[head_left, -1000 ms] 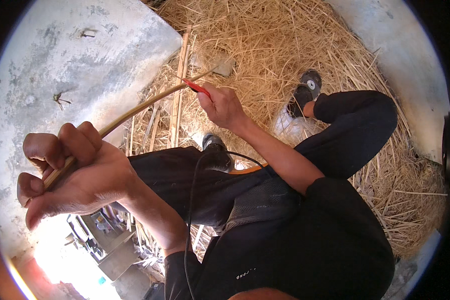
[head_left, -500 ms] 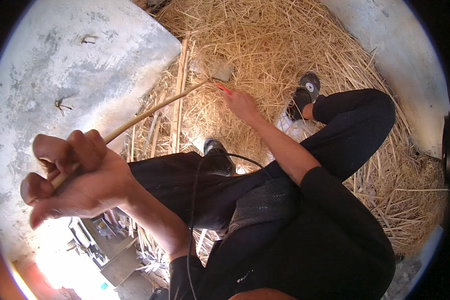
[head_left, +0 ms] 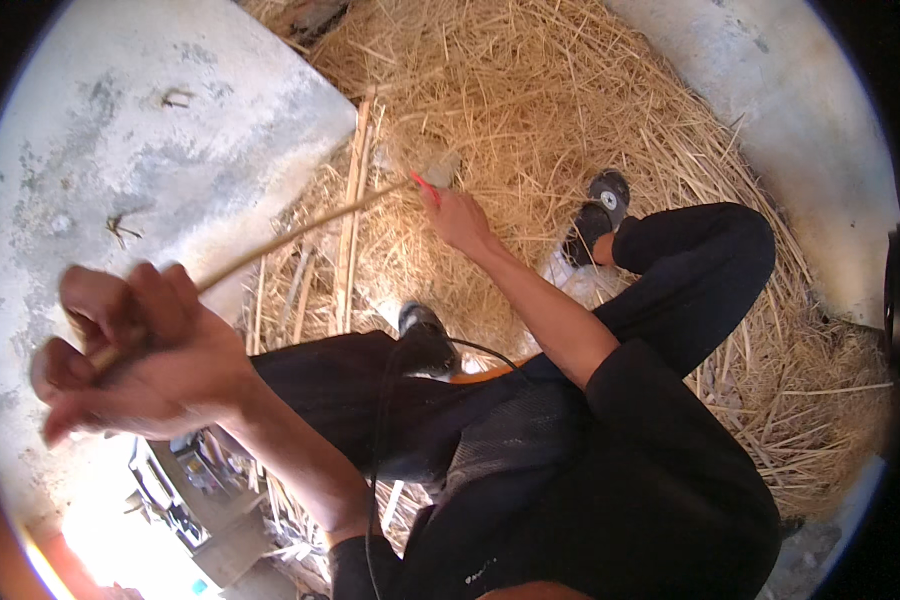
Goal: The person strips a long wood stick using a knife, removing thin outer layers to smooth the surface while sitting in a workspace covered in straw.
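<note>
My left hand [head_left: 145, 350], raised at the left, has its fingers curled around one end of a long thin wooden stick [head_left: 295, 236]. The stick slants up and away across my lap toward the middle of the view. At its far end, my right hand [head_left: 458, 222] is closed on a small red tool [head_left: 427, 186], of which only a red part shows. That red part meets the stick's tip. Whether the tool has a blade cannot be made out.
Straw-like shavings [head_left: 530, 110] cover the floor, with long split strips [head_left: 353, 215] lying at left of centre. A pale block [head_left: 190, 110] stands at the left. A grey box of odds and ends [head_left: 205, 495] is at lower left. A dark cable [head_left: 380, 440] crosses my lap.
My right hand and the red tool have shifted a little left and toward me, now against the stick's tip. My left hand still grips the stick, slightly further left.
</note>
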A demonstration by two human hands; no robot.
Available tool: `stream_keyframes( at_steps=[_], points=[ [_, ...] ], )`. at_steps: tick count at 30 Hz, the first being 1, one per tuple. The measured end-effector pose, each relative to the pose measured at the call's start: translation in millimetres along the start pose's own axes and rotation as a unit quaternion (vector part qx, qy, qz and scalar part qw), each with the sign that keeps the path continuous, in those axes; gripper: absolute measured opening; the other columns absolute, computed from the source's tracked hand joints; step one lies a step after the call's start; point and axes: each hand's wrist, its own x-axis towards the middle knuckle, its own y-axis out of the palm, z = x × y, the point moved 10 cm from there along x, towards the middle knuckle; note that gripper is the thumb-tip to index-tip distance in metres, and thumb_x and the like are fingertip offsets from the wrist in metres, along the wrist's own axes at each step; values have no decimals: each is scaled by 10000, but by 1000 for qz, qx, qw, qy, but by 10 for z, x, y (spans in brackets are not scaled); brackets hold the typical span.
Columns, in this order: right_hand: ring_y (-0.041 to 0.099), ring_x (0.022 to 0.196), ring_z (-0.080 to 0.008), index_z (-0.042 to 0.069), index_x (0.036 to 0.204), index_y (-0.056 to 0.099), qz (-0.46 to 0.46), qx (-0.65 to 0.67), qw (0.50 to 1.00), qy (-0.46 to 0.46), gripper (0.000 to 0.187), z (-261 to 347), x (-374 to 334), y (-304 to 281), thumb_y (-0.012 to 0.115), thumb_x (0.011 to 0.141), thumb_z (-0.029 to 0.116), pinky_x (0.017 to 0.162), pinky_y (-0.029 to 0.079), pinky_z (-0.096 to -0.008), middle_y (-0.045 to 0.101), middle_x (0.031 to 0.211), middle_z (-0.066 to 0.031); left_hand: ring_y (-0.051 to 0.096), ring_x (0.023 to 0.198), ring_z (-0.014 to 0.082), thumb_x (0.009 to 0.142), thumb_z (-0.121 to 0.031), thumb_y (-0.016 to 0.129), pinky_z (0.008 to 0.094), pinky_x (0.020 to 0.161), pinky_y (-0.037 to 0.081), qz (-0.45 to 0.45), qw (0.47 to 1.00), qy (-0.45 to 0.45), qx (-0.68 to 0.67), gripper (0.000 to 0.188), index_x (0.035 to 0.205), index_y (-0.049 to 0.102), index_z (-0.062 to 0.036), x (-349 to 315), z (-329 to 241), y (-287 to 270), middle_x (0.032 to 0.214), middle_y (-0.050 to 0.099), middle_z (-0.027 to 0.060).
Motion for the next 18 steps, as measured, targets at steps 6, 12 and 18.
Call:
stream_keyframes(
  at_steps=[6,12,18],
  points=[
    [585,636,-354,5,896,582,-29,104,984,-143,482,144,100,133,343,883,423,580,436,-434,573,660,-229,128,445,81,703,-660,465,228,391,94,33,999,-10,-21,513,594,251,-206,108,67,115,592,274,-20],
    [580,634,-350,-9,920,570,4,-13,999,30,456,-294,239,128,340,894,384,594,450,-432,577,655,-217,110,404,57,748,-622,470,219,380,76,16,999,33,10,467,634,327,-192,164,50,88,632,242,-11],
    [609,669,-322,23,1072,535,61,-29,997,-39,469,-260,334,389,302,893,388,615,473,-461,600,686,-204,115,450,82,744,-608,495,246,418,80,-99,994,38,28,476,643,323,-176,221,123,-131,674,236,-7]
  ],
)
